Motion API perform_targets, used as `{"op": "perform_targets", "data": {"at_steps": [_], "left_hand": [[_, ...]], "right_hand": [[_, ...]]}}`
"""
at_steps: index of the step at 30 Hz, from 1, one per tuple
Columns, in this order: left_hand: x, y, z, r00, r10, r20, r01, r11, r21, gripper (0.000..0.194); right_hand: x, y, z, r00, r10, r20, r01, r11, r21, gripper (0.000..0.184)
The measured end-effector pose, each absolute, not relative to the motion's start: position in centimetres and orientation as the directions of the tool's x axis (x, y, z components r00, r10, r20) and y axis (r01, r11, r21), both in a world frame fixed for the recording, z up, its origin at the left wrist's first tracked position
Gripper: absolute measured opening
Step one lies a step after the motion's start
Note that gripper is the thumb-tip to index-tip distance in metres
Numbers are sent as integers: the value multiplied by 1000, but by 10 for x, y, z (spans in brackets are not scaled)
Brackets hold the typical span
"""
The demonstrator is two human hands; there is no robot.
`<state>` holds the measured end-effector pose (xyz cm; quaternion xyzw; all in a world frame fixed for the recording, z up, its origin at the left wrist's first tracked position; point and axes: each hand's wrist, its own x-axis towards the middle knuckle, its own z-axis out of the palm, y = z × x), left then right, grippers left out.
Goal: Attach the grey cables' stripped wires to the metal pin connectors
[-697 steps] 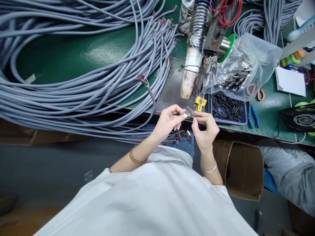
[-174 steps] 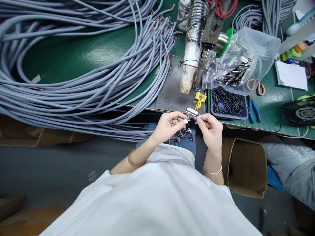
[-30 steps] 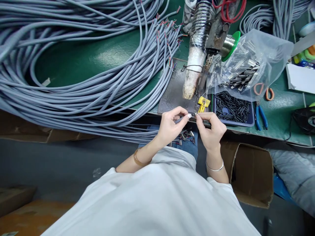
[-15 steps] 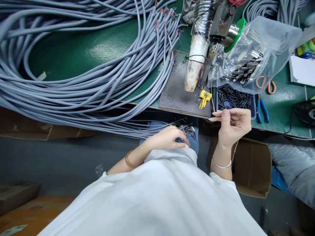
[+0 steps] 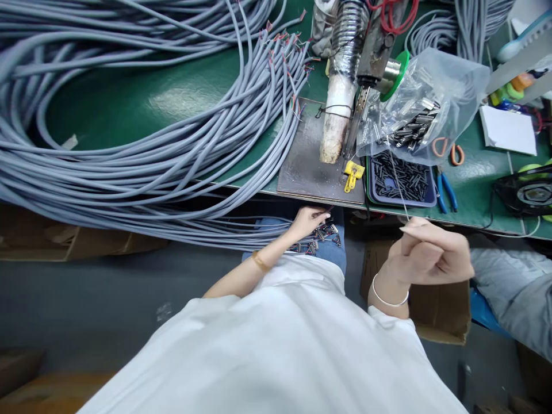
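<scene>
My left hand (image 5: 309,221) is over my lap, its fingers pinched together at a small dark thing too small to make out. Just beside it, several metal connectors (image 5: 317,244) on the ends of grey cables lie on my jeans. My right hand (image 5: 431,253), slightly blurred, is raised in front of the table edge. Its thumb and fingers close on the lower end of a thin silvery wire (image 5: 399,181), which runs up past the bin of black pieces toward the clear bag.
Grey cables (image 5: 172,149) cover the left of the green table (image 5: 181,103). A soldering iron (image 5: 359,118), a yellow clip (image 5: 352,175), a purple bin (image 5: 431,201), a bag of connectors (image 5: 457,98), blue-handled pliers (image 5: 446,191) and a cardboard box (image 5: 440,322) are around me.
My right hand has moved down and right, away from the table edge, drawing the thin wire with it. My left hand has risen toward the table, its fingers now pinched. The view has shifted slightly.
</scene>
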<state>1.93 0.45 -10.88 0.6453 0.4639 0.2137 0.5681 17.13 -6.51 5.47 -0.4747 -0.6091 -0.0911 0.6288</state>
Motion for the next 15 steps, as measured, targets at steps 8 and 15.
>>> {"op": "perform_targets", "data": {"at_steps": [8,15], "left_hand": [[-29,-14,6,662,734,-147,-285,429,857,43],[-30,-7,1,688,716,-116,-297,424,855,42]], "right_hand": [[160,-54,49,214,931,295,536,140,-833,20],[153,-35,29,30,998,48,234,40,-971,18]]}}
